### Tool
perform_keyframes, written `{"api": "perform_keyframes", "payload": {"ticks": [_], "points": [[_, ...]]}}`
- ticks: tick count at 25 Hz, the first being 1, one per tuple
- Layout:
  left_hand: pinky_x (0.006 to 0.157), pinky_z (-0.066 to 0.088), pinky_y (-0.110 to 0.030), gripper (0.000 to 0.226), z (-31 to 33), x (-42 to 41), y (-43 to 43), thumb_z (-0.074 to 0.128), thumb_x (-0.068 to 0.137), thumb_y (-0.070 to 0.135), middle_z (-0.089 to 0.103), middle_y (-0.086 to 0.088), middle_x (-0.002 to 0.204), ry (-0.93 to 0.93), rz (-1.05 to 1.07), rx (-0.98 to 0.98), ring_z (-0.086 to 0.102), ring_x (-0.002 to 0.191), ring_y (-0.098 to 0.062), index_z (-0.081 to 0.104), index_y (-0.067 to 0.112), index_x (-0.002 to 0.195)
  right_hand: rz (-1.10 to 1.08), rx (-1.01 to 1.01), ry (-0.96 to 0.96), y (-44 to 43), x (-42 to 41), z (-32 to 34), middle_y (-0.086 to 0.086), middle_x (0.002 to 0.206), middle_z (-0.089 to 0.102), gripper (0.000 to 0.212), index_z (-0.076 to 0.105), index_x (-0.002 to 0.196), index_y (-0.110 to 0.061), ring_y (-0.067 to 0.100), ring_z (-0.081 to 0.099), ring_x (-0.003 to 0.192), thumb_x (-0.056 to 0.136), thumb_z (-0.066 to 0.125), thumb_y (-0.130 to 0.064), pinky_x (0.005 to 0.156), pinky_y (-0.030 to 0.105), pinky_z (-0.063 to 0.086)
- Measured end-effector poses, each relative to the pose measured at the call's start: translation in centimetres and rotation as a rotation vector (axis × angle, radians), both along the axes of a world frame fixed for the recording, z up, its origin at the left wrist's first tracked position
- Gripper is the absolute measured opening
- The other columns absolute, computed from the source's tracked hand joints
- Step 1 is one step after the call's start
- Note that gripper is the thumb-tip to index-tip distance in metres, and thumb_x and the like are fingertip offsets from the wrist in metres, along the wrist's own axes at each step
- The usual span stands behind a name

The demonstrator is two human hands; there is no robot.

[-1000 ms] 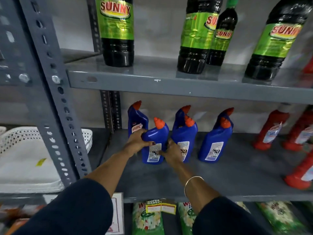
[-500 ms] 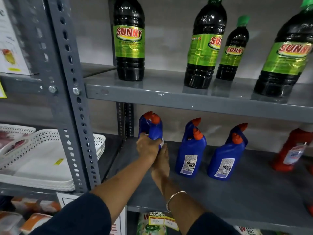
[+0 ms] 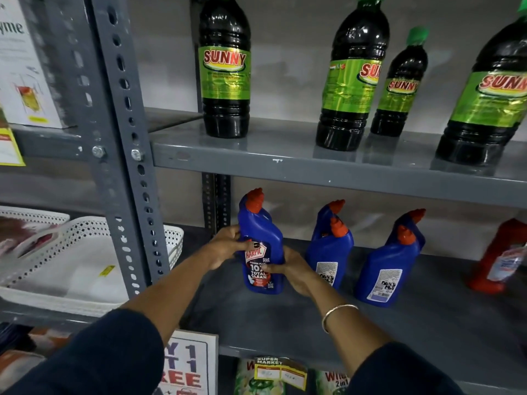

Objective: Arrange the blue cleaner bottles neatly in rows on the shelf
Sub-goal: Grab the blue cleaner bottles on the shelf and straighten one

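Observation:
On the grey middle shelf (image 3: 427, 323) stand several blue cleaner bottles with orange caps. The leftmost blue bottle (image 3: 261, 232) stands upright with its Harpic label facing me; my left hand (image 3: 225, 246) grips its left side and my right hand (image 3: 293, 270) grips its right side and front. To its right stand a pair of blue bottles (image 3: 330, 249), one behind the other, back labels toward me. Further right is another such pair (image 3: 390, 266).
Red bottles (image 3: 502, 258) stand at the shelf's far right. Dark Sunny bottles with green labels (image 3: 225, 69) line the shelf above. A perforated grey upright (image 3: 125, 155) separates a neighbouring bay holding white perforated baskets (image 3: 71, 258). Packets and a sign sit below.
The front left bottle was pushed back toward the left rear corner, and its Harpic label now faces me. Both hands now hold it by its sides. The view shifted closer and upward.

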State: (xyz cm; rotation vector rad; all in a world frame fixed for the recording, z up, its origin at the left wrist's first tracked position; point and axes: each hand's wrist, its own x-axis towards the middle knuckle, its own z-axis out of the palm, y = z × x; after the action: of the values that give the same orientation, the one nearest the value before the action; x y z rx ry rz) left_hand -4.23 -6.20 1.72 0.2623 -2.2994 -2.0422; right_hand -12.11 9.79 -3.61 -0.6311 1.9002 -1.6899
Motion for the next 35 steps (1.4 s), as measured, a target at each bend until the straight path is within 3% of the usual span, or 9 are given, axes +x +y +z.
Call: {"api": "perform_keyframes", "payload": {"ticks": [4,10,17,22,24,26,29,32,35], "points": [[0.056,0.053,-0.014,0.042,-0.4,-0.1,0.1,0.072,0.07,0.001,0.066,0.003,0.084,0.054,0.076,-0.162,0.064,0.077,-0.009,0.057,0.007,0.108,-0.048,0.066,0.031,-0.5,0.2,-0.1,0.017,0.12,0.063,0.064,0.052,0.121,-0.008,0.03,0.06,0.11,0.064,0.075,0.008,0.091,0.045,0.053],[0.085,0.054,-0.037,0.045,-2.6,-0.1,0.7,0.077,0.061,0.0,0.069,-0.013,0.099,0.073,0.19,-0.294,0.066,0.092,-0.025,0.06,0.006,0.102,-0.121,0.151,0.112,-0.9,0.3,-1.7,0.02,0.12,0.064,0.069,0.053,0.121,-0.007,0.032,0.06,0.111,0.058,0.078,0.009,0.092,0.045,0.052],[0.091,0.053,-0.046,0.049,-4.3,-0.2,0.3,0.078,0.062,0.004,0.069,-0.015,0.104,0.043,0.188,-0.309,0.066,0.094,-0.025,0.057,0.008,0.107,-0.153,0.34,0.207,-1.0,0.4,-2.1,0.018,0.116,0.066,0.06,0.054,0.116,-0.003,0.031,0.061,0.109,0.061,0.08,0.0,0.096,0.045,0.051],[0.096,0.05,-0.045,0.09,-3.1,-0.1,0.4,0.085,0.047,0.03,0.06,-0.007,0.119,0.107,0.094,-0.279,0.06,0.11,-0.025,0.04,0.019,0.125,-0.003,0.504,0.129,0.8,0.9,-1.4,0.017,0.125,0.059,0.071,0.042,0.128,-0.006,0.033,0.056,0.117,0.066,0.076,0.002,0.099,0.046,0.048],[0.099,0.047,-0.04,0.097,-1.6,-0.5,1.0,0.083,0.045,0.041,0.055,0.0,0.126,0.271,0.225,-0.31,0.056,0.113,-0.018,0.035,0.026,0.129,-0.029,0.6,0.081,2.8,0.9,-1.1,0.017,0.122,0.059,0.068,0.039,0.131,-0.005,0.029,0.059,0.108,0.073,0.074,-0.006,0.084,0.035,0.054],[0.107,0.037,-0.038,0.093,0.3,-0.8,2.6,0.08,0.056,0.039,0.047,0.001,0.134,0.454,0.308,-0.504,0.044,0.123,-0.016,0.03,0.025,0.134,-0.097,0.693,0.03,4.8,0.6,-0.9,0.017,0.115,0.061,0.054,0.047,0.123,-0.003,0.025,0.059,0.094,0.077,0.072,-0.015,0.078,0.032,0.054],[0.117,0.015,-0.052,0.081,1.4,-1.5,6.3,0.068,0.071,0.043,0.033,-0.012,0.147,0.63,0.438,-0.941,0.023,0.139,-0.029,0.026,0.016,0.135,-0.157,0.905,0.039,8.1,0.3,0.0,0.013,0.108,0.062,0.02,0.057,0.088,-0.009,0.025,0.058,0.093,0.079,0.069,-0.023,0.088,0.035,0.05],[0.112,0.023,-0.051,0.059,0.2,-2.0,10.4,0.063,0.077,0.037,0.042,-0.012,0.138,0.69,0.35,-1.048,0.027,0.132,-0.027,0.036,0.015,0.124,-0.231,0.934,0.153,10.6,0.3,0.7,0.006,0.116,0.06,0.048,0.053,0.116,-0.003,0.024,0.057,0.103,0.076,0.072,-0.022,0.081,0.028,0.042],[0.103,0.037,-0.038,0.051,-1.1,-4.2,13.1,0.067,0.077,0.024,0.046,-0.012,0.13,0.546,0.135,-0.874,0.039,0.123,-0.027,0.042,0.009,0.119,-0.305,0.716,0.233,12.6,-1.2,0.2,0.01,0.129,0.057,0.066,0.042,0.129,-0.003,0.027,0.054,0.118,0.073,0.075,-0.017,0.087,0.025,0.041]]}}
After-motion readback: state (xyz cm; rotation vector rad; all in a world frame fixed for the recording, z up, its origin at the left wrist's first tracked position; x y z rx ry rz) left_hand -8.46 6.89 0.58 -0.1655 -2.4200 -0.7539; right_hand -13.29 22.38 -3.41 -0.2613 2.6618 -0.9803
